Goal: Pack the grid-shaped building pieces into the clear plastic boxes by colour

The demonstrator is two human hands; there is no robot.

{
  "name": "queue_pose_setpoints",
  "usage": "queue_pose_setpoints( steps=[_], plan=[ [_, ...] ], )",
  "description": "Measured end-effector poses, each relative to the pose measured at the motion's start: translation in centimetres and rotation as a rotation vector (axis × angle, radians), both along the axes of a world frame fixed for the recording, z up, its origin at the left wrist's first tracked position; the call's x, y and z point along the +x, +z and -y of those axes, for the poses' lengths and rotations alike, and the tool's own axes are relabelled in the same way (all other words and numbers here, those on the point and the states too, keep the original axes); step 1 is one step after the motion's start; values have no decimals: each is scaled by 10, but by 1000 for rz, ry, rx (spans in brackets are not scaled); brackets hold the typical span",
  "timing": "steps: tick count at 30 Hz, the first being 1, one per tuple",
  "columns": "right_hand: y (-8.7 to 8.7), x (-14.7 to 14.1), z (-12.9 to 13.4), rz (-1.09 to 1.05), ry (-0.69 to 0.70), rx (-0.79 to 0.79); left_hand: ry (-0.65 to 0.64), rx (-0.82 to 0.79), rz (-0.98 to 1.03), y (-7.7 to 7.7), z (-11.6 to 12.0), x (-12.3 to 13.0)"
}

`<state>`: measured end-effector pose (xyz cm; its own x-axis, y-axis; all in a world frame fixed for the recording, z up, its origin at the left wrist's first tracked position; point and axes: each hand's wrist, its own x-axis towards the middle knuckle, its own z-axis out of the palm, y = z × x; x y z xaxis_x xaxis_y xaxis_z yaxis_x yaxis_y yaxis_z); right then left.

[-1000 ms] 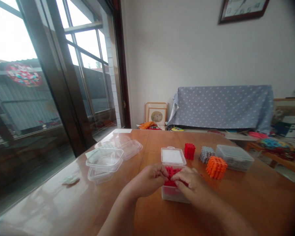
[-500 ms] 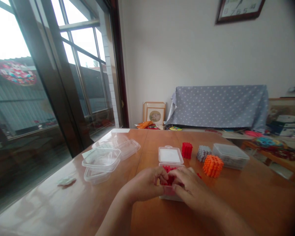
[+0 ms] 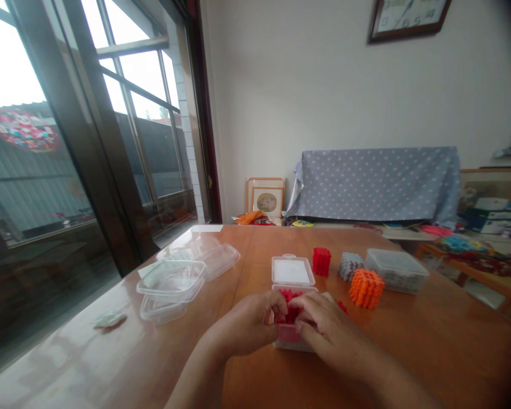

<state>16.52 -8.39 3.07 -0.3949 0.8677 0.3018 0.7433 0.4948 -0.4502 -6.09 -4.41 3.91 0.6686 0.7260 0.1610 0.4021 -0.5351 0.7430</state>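
A small clear plastic box [image 3: 290,336] stands on the table before me, its lid [image 3: 292,270] folded back behind it. Red toothed interlocking pieces [image 3: 288,296] fill its inside. My left hand [image 3: 255,319] curls over the left rim, its fingers dipping in and its thumb near the front wall. From the right, my right hand [image 3: 323,321] bends over the pieces, index finger and thumb close together at the front corner. Exactly what its fingertips grip is hidden. Some red [image 3: 343,307] shows just past my right knuckles.
Behind the box, a red block cube [image 3: 322,261], a grey cube [image 3: 351,266] and an orange cube [image 3: 367,288] stand beside a lidded clear container [image 3: 397,271]. Clear tubs and lids [image 3: 172,278] lie at left, near a small crumpled packet [image 3: 109,319]. A glass door [image 3: 85,142] borders the left.
The view has shifted slightly, moving everything a little to the left. Both hands stay at the box; the left fingers have moved slightly down and apart from the right ones.
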Motion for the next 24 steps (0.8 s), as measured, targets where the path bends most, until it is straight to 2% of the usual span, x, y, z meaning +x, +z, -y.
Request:
queue_pose_setpoints(
  steps=[4, 8, 10, 13, 19, 24],
  plan=[
    [-5, 10, -5, -95, -28, 59, -4, -16, -14, 2, 0, 0],
    [-14, 42, -21, -247, -213, 101, 11, -40, -33, 2, -1, 0],
    [-21, 63, -31, -244, -317, 79, 13, -51, -31, 0, -2, 0],
    [-31, 90, -42, -121, -389, -39, 14, -61, -18, -4, -3, 1],
    [-48, 115, -47, -13, -397, -227, 33, -60, 4, -7, -4, 4],
    [-53, 123, -46, -5, -367, -307, 32, -74, 5, -7, -4, 4]
  ],
)
